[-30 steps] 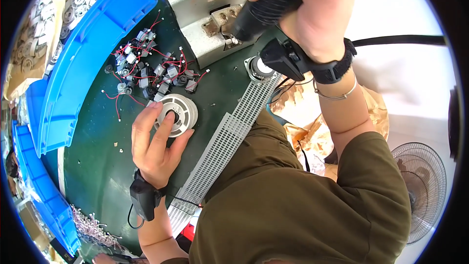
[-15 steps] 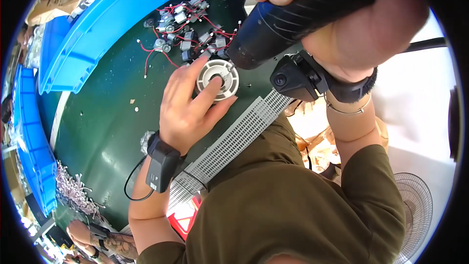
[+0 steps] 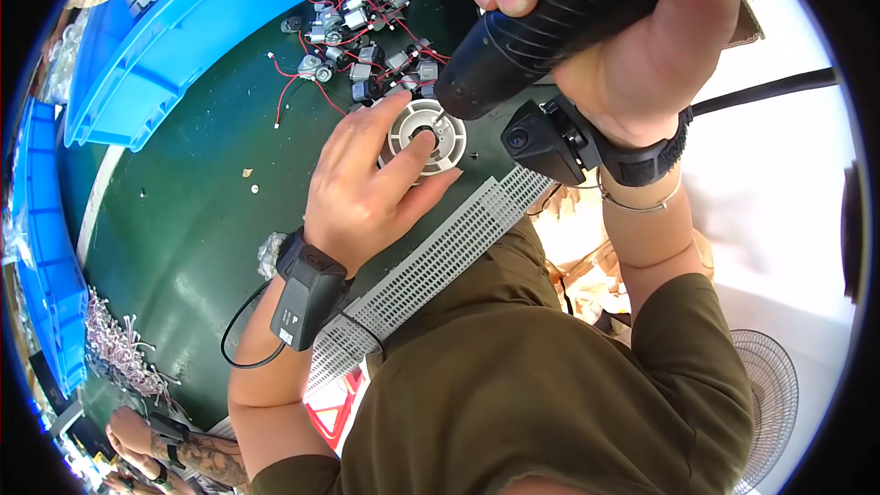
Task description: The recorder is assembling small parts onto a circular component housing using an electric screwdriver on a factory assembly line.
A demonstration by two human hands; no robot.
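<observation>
My right hand is wrapped round a black electric screwdriver, which slants down to the left. Its thin bit meets a round white plastic part with a ribbed rim and a dark centre. Against the green tabletop, my left hand grips that part, with the thumb over its middle and the other fingers round its left side. Just beyond lie several small motors with red wires, in a loose heap. What the bit tip touches inside the part is too small to tell.
A large blue bin stands at the far left, with another blue bin nearer. White-and-pink wires are piled at the table's left. A grey perforated strip runs along the near edge. Another person's forearm shows at lower left.
The view has shifted slightly. The screwdriver's bit now shows against the white part, and my left hand still holds that part.
</observation>
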